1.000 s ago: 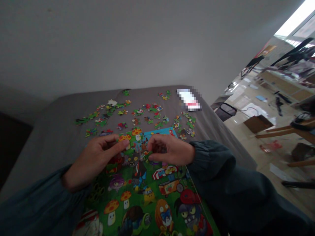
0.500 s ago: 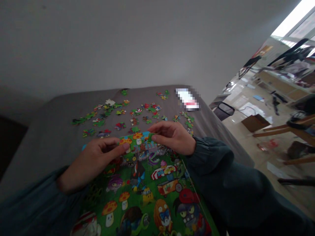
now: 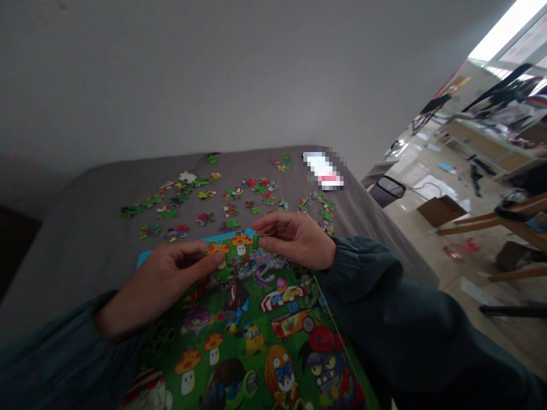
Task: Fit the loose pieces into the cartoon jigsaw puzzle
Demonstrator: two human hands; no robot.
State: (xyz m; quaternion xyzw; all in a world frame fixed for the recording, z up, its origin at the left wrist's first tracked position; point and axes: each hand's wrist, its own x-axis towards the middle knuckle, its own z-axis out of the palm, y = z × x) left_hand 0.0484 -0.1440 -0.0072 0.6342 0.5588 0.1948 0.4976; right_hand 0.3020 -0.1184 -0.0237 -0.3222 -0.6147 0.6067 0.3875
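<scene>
Above a grey fabric-covered surface (image 3: 81, 245), a person's left hand (image 3: 160, 282) curls at the top edge of a green cartoon jigsaw puzzle (image 3: 239, 324), any grip hidden, while the right hand (image 3: 294, 240) pinches a small green cardboard piece (image 3: 256, 241) between thumb and forefinger, a fingertip hold that seems well suited to precise placing. Loose multicoloured cardboard pieces (image 3: 205, 205) lie scattered beyond.

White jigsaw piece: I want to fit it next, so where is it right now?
In the head view, the white jigsaw piece lies among loose pieces on the grey cloth, beyond the left hand.
</scene>
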